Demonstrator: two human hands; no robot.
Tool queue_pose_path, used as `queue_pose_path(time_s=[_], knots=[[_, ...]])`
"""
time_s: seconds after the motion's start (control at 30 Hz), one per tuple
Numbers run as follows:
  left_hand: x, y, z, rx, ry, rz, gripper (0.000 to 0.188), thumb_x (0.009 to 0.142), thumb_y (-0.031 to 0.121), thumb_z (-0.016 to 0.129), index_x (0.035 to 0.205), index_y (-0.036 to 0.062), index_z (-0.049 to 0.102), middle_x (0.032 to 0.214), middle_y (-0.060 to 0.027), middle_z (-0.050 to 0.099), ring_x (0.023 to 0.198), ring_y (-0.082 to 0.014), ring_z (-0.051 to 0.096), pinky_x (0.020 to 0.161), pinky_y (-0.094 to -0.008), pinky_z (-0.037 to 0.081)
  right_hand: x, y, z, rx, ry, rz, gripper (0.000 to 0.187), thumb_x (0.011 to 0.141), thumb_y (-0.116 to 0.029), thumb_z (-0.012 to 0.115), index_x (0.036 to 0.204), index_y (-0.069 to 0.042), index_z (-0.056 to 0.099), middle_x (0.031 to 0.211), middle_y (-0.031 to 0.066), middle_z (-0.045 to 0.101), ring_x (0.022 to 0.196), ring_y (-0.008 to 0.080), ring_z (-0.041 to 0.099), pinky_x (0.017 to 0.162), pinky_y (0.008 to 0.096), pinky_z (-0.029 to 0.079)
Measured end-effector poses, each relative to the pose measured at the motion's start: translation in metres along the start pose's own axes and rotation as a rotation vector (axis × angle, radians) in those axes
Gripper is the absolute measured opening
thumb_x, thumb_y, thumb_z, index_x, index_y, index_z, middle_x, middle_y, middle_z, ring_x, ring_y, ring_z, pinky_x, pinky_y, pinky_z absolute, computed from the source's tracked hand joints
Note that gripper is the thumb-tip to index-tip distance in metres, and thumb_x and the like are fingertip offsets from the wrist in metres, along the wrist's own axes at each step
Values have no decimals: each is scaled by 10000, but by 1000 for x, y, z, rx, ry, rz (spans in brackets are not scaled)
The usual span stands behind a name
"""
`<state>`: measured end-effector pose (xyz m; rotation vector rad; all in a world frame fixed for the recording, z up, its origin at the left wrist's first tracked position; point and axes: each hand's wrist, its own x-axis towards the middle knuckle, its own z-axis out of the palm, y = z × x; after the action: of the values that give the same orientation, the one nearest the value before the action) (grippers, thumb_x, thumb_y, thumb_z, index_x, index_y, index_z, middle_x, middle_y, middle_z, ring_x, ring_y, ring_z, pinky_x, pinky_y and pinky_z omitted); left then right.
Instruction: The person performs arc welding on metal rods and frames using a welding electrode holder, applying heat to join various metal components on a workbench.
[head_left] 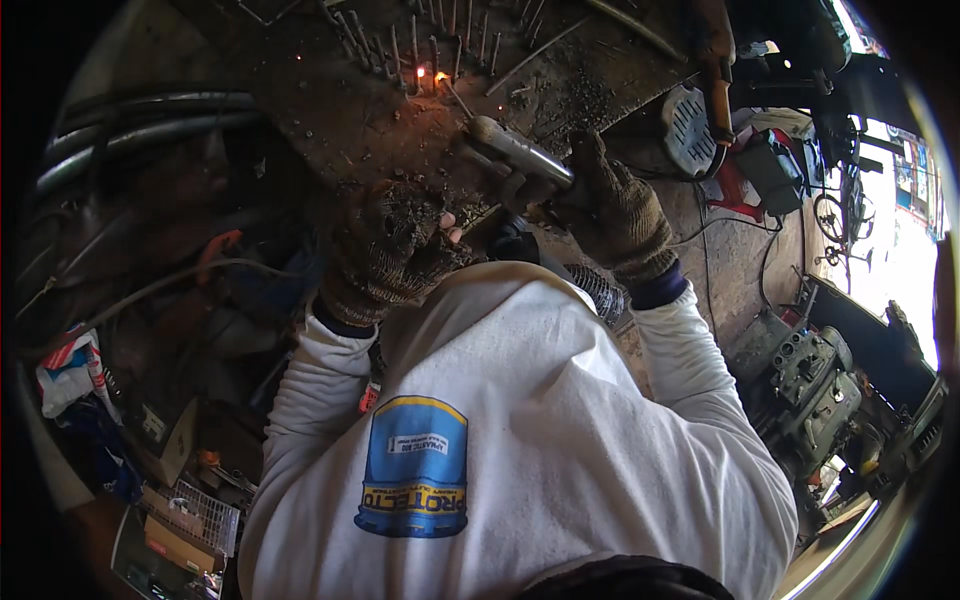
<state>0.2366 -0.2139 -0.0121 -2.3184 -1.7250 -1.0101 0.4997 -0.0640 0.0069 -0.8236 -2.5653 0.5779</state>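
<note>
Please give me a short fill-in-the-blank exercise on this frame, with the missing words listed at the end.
1. Of the left hand and the right hand, the ____ one holds the grey metal tool.
2. The cluster of thin rods by the glowing spots stands ____ rather than lying flat.
3. The shirt is mostly ____ in colour.
4. The printed picture on its front is mainly ____, with some yellow.

Missing words: right; upright; white; blue.

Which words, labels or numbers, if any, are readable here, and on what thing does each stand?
White shirt: upside-down lettering on its blue-and-yellow bucket print; the large line is legible, but I leave wording uncopied.
Red-and-white packaging: any markings are too blurred to read.
</note>
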Motion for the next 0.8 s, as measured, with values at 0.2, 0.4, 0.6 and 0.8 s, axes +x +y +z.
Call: queue_pose_path(time_s=[0.2, 0.4, 0.6, 0.8], knots=[[-1, 2, 1, -4, -20, -47, 292, 832, 160, 782, 1090, 128, 648, 1018, -23, 691, 950, -311, 662, 865, -493, 516, 2, 3, -3, 60, -65, 49, 809, 819, -293, 819, 1475, -5, 440, 895, 137, 691, 775, 320, 708, 679, 402, 578], [7, -2, -1, -137, -86, -75, 384, 835, 184, 778, 1186, 142, 629, 1049, -27, 693, 975, -285, 684, 859, -443, 547, 6, 3, 4, -70, -36, -56, 621, 940, -275, 666, 1513, -169, 451, 1214, 102, 682, 845, 266, 722, 736, 363, 604], [3, -5, 2, 5, -80, 56, 370, 891, 263, 727, 1224, 129, 636, 1167, -49, 680, 1059, -275, 668, 870, -459, 550, 17, 6, 11, 59, -13, -138, 500, 954, -221, 662, 1440, -202, 544, 1390, 69, 613, 1060, 243, 702, 868, 347, 607], [4, -1, 1, 154, -9, 80, 334, 910, 300, 709, 1205, 155, 652, 1159, -53, 681, 1011, -266, 676, 865, -434, 548, 12, -2, 4, -265, -93, -200, 506, 915, -302, 732, 1364, -133, 570, 1303, 68, 644, 1066, 212, 671, 849, 305, 588]])
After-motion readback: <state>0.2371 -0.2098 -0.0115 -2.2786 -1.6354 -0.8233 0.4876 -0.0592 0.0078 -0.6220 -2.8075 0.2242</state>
